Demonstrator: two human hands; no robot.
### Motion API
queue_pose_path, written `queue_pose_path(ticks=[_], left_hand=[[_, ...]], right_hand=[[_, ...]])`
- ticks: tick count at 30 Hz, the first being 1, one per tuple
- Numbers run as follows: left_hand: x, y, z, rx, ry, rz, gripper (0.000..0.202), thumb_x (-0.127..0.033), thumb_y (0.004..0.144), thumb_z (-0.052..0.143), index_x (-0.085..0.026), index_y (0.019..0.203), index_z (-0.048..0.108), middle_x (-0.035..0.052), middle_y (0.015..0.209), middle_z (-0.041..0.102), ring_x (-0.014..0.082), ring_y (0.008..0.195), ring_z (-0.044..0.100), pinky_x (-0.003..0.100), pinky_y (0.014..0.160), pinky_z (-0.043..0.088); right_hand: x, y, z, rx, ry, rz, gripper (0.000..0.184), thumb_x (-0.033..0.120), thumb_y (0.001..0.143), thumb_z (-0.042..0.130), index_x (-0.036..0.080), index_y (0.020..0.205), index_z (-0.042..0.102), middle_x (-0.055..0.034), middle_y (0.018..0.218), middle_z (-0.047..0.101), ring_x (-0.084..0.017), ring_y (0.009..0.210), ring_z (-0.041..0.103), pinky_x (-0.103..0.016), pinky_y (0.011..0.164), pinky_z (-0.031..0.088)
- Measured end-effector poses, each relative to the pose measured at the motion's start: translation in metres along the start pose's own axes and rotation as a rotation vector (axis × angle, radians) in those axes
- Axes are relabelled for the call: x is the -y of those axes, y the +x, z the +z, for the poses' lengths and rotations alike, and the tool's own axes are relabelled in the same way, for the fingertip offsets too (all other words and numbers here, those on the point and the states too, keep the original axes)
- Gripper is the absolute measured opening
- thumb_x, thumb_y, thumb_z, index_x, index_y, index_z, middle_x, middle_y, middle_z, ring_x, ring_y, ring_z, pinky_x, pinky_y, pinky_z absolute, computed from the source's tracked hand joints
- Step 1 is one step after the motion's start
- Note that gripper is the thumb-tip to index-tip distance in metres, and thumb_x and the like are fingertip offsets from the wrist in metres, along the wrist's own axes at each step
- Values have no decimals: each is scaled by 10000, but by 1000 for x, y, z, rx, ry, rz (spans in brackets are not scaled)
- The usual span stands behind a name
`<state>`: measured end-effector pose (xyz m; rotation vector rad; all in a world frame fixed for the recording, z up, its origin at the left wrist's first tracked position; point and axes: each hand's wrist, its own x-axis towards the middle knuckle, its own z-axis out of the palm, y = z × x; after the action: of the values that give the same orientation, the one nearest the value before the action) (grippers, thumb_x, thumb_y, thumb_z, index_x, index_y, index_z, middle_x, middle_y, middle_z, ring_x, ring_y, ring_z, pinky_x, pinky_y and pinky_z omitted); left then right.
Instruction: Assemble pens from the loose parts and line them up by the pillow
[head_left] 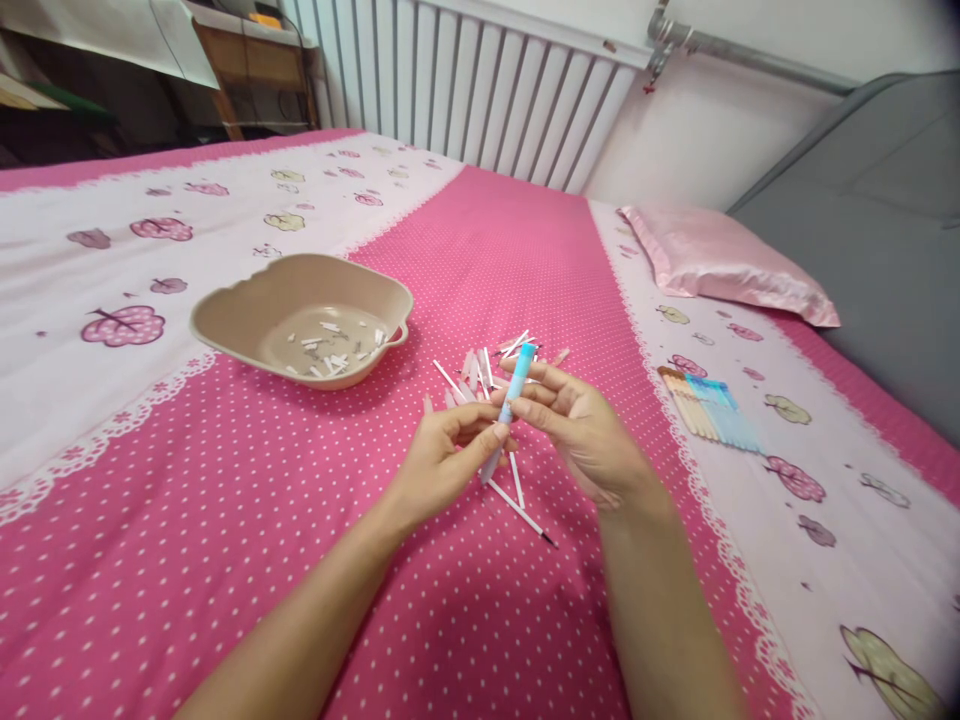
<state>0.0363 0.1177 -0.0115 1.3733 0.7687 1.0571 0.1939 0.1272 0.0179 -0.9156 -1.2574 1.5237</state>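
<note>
A slim pen (516,386) with a bright blue top and a pale blue barrel stands tilted between my hands. My left hand (448,450) pinches its lower part between thumb and fingers. Higher up, the thumb and fingers of my right hand (581,422) close on the barrel below the blue top. Beneath and behind both hands lies a loose pile of thin white pen refills (517,508) and translucent pinkish tubes (470,368). Two refills stick out toward me, one with a dark tip. My fingers hide part of the pile.
On the left of the pink dotted bedspread (450,620) sits a tan basin (251,290) holding several small white pieces. A row of brown-topped and blue-topped pens (709,410) lies to the right. Beyond are a pink pillow (727,255), a grey headboard (877,210) and a white radiator (465,85).
</note>
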Motion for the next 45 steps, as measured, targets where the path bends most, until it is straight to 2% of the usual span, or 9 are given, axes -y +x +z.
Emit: queue_pose_path(ticks=[4,8,14,18,21,23,28,35,45], left_hand=[[1,0,0,-19,15,-4,253,-326,797,616,-104,913,653,50,698,677,113,574,590,231,545,470],[4,0,0,-51,49,-2,259,-317,780,630,-109,932,660,58,703,685,124,589,600,243,566,474],[3,1,0,-47,34,5,240,-308,794,620,-112,922,667,48,703,677,108,591,593,221,562,468],[3,1,-1,-18,-48,-23,257,-339,826,584,-126,953,650,41,733,676,116,609,613,224,561,484],[5,1,-2,-9,-75,-30,278,-360,843,560,-135,986,641,47,771,678,132,619,627,247,564,495],[5,0,-3,-3,-70,-19,283,-367,851,547,-137,983,646,47,765,675,136,611,624,256,562,493],[5,0,-3,7,-39,-9,274,-359,862,530,-120,828,660,43,676,657,136,612,614,258,589,488],[2,0,-2,-6,-56,-1,229,-343,842,562,-129,840,644,38,721,671,108,593,600,235,573,487],[2,1,0,-148,47,-41,202,-297,703,710,-128,706,601,58,689,684,136,612,627,263,592,494]], right_hand=[[0,0,1,-47,-23,9,435,267,685,782,211,1083,617,2,787,662,-140,725,622,-277,680,517],[-2,1,1,-95,-80,3,423,261,655,805,211,1038,632,29,728,613,-122,701,596,-253,666,491],[-4,1,4,-73,-101,-10,412,276,704,773,232,1081,613,-19,951,656,-148,860,600,-285,783,487],[-2,1,3,-7,-22,-38,309,321,857,612,255,1157,581,-36,1103,649,-160,985,591,-338,928,443],[-1,1,3,52,26,-32,326,292,900,543,267,1225,540,-38,1119,658,-172,1028,588,-363,936,445],[0,1,3,68,52,-7,345,262,884,560,258,1228,536,-45,1106,667,-184,1018,601,-366,886,483],[1,1,6,41,58,24,363,222,807,649,226,1162,574,-49,1002,702,-194,951,640,-363,827,521],[-2,1,3,-26,-8,7,419,273,718,752,210,1102,596,-43,903,721,-192,881,667,-343,786,530],[-4,0,2,-67,-55,20,469,272,639,813,219,1064,623,-11,783,710,-177,727,667,-333,719,523]])
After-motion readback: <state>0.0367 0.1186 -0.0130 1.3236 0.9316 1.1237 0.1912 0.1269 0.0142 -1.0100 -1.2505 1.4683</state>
